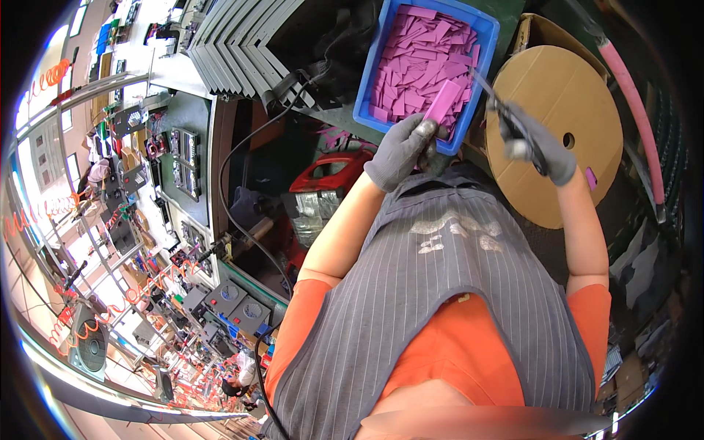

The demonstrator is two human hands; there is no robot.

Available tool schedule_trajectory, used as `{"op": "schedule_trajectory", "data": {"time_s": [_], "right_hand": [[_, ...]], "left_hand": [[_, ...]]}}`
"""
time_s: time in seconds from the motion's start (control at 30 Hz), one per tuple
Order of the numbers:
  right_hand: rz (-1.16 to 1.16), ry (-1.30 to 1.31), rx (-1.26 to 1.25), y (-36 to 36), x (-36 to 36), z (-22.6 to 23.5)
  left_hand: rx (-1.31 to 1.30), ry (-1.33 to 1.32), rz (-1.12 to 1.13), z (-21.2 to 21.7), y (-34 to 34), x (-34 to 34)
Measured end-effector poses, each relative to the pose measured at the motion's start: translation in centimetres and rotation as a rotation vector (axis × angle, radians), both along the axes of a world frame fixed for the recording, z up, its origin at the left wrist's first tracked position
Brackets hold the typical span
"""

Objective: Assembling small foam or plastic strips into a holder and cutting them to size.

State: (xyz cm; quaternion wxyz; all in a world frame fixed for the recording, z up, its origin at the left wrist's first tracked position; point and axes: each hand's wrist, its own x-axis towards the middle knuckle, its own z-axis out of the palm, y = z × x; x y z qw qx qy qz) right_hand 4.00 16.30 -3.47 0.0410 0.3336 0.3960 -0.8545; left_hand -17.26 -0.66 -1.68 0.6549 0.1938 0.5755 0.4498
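Note:
My left hand [401, 152], in a grey glove, pinches a flat pink strip [444, 102] between thumb and fingers. The strip points up over a blue plastic bin [362, 88] heaped with small pink rectangular pieces [414, 62]. To the right, my gloved right hand [546, 147] is closed round the black handles of a pair of scissors [503, 110], partly smeared by motion. Their metal blades point up and left, over the bin's right rim and apart from the strip.
A large round cardboard disc [543, 95] with a centre hole stands right of the bin. Grey metal profiles [242, 44] are stacked at upper left. A red stool-like object [326, 170] sits below them, with a black cable [238, 150] hanging nearby. Workbenches fill the left.

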Motion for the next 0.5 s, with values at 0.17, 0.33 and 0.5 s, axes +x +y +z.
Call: {"op": "schedule_trajectory", "data": {"time_s": [0.17,0.33,0.5], "right_hand": [[0.354,0.078,0.513,-2.8,-0.3,1.3],[0.362,0.128,0.469,-3.4,-2.3,1.6],[0.313,0.119,0.414,-3.5,-2.9,0.9]], "left_hand": [[0.001,0.0,-0.011,-0.1,0.5,0.3],[0.001,-0.012,-0.02,-0.2,0.8,0.5],[0.009,-0.018,-0.036,-0.4,0.9,0.3]]}}
